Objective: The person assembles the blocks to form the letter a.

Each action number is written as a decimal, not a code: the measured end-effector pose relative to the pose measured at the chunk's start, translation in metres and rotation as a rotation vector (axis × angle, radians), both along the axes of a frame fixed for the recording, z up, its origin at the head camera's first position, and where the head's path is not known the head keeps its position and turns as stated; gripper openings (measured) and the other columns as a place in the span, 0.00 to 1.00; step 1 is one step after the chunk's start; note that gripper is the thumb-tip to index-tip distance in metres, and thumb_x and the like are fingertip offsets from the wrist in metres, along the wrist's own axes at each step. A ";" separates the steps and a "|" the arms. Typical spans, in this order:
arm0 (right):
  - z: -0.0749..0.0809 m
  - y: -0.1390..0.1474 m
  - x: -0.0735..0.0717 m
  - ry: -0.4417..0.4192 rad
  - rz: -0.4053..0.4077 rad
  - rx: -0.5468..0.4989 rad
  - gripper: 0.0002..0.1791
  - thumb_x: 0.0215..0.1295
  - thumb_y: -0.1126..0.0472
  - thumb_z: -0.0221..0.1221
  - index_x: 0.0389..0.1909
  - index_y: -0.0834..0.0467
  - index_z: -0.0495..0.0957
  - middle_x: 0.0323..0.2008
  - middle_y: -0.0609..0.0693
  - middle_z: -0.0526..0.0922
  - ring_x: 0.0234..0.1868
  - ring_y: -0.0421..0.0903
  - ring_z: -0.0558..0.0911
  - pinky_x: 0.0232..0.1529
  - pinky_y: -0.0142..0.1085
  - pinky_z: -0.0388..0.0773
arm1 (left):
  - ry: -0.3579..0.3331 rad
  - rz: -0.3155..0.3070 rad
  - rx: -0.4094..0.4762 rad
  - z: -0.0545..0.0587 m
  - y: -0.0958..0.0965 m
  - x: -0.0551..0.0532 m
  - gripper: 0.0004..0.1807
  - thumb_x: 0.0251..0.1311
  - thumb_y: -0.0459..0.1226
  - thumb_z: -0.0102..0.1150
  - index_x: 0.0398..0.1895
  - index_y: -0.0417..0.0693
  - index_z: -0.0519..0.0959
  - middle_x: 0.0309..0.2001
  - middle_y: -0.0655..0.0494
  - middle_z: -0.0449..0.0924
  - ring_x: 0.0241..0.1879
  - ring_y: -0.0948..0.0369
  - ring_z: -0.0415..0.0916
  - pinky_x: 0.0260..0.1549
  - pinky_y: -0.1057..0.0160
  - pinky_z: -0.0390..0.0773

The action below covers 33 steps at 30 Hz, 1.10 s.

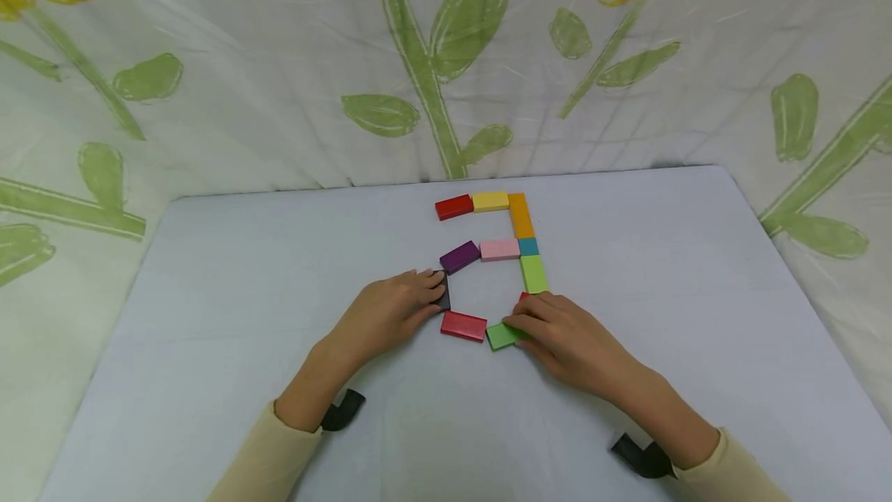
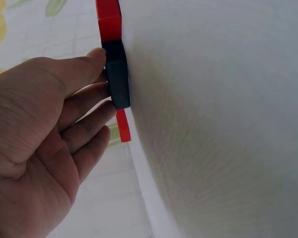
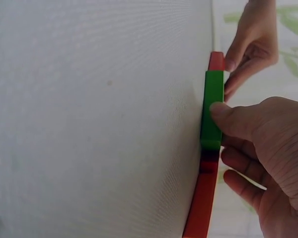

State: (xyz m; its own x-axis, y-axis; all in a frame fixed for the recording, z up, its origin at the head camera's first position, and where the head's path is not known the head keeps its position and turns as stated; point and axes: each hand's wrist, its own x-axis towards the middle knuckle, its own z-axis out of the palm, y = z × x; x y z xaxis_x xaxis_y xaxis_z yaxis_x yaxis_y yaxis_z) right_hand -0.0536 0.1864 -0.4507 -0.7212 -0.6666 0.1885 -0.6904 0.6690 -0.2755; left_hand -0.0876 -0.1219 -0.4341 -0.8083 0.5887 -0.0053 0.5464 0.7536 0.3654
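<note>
My left hand grips a black block on the white table, thumb on one side and fingertips at the other. My right hand pinches a green block, its thumb pressed on the near face. Between the hands lies a red block, one end close to the green one. Another red block is mostly hidden behind my right fingers. Above it run a lime green block, a short teal block and an orange block. Pink and purple blocks extend left from the teal one.
A yellow block and a dark red block form the top row, left of the orange one. Behind the far edge of the table hangs a pale curtain with painted flowers. Black straps sit around both wrists.
</note>
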 end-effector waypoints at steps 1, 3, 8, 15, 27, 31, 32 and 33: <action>0.000 0.000 0.000 0.002 0.000 -0.001 0.20 0.60 0.59 0.77 0.53 0.53 0.87 0.49 0.45 0.86 0.54 0.44 0.82 0.59 0.42 0.86 | -0.002 0.002 -0.003 0.000 0.000 0.000 0.22 0.70 0.41 0.68 0.66 0.50 0.83 0.69 0.51 0.81 0.71 0.51 0.79 0.68 0.49 0.80; 0.000 0.000 0.000 0.003 -0.002 -0.002 0.20 0.60 0.59 0.77 0.53 0.52 0.88 0.49 0.45 0.86 0.54 0.44 0.82 0.58 0.42 0.86 | -0.010 0.007 -0.005 0.000 0.000 0.000 0.22 0.70 0.42 0.68 0.66 0.51 0.83 0.70 0.52 0.81 0.71 0.52 0.78 0.69 0.50 0.80; 0.002 0.000 0.001 -0.017 -0.016 0.009 0.21 0.61 0.57 0.77 0.55 0.51 0.88 0.50 0.44 0.86 0.54 0.43 0.81 0.59 0.41 0.86 | -0.013 0.009 0.004 0.000 0.000 0.000 0.22 0.70 0.42 0.68 0.66 0.50 0.83 0.70 0.52 0.81 0.71 0.51 0.78 0.68 0.49 0.80; 0.010 0.005 0.003 -0.038 -0.049 -0.035 0.22 0.62 0.55 0.76 0.57 0.51 0.87 0.51 0.43 0.86 0.54 0.42 0.82 0.57 0.41 0.86 | -0.003 0.004 0.010 0.000 0.000 0.001 0.22 0.70 0.42 0.68 0.66 0.50 0.83 0.69 0.51 0.81 0.71 0.50 0.79 0.68 0.49 0.81; 0.015 0.018 0.000 -0.004 -0.060 -0.108 0.21 0.62 0.60 0.76 0.57 0.52 0.87 0.51 0.44 0.86 0.54 0.44 0.83 0.54 0.42 0.87 | 0.003 0.003 0.012 0.000 0.000 0.001 0.23 0.70 0.42 0.69 0.66 0.49 0.83 0.69 0.50 0.82 0.71 0.50 0.79 0.68 0.49 0.80; 0.016 0.022 0.000 -0.005 -0.076 -0.113 0.22 0.61 0.60 0.76 0.57 0.51 0.87 0.51 0.45 0.86 0.53 0.45 0.83 0.53 0.43 0.88 | 0.007 0.003 0.012 0.001 0.000 0.001 0.23 0.70 0.41 0.69 0.66 0.48 0.83 0.69 0.50 0.82 0.70 0.51 0.79 0.69 0.49 0.80; 0.016 0.023 0.000 -0.003 -0.083 -0.112 0.22 0.60 0.60 0.76 0.57 0.51 0.87 0.51 0.45 0.86 0.53 0.45 0.83 0.52 0.43 0.88 | 0.008 0.003 0.012 0.001 0.000 0.001 0.23 0.69 0.41 0.69 0.66 0.48 0.83 0.69 0.50 0.82 0.70 0.51 0.79 0.69 0.49 0.80; 0.016 0.024 0.000 0.001 -0.088 -0.112 0.23 0.60 0.61 0.76 0.57 0.51 0.87 0.51 0.45 0.86 0.53 0.45 0.84 0.52 0.43 0.89 | 0.008 0.004 0.012 0.001 0.000 0.001 0.23 0.69 0.41 0.69 0.66 0.48 0.83 0.69 0.50 0.82 0.70 0.51 0.79 0.69 0.49 0.80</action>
State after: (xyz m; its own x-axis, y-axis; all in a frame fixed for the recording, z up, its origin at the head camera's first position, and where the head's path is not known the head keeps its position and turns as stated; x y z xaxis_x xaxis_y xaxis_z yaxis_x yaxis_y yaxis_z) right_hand -0.0537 0.2102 -0.4350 -0.7758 -0.5754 0.2588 -0.6305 0.6919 -0.3517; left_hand -0.0863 -0.1219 -0.4334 -0.8104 0.5858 0.0080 0.5467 0.7513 0.3697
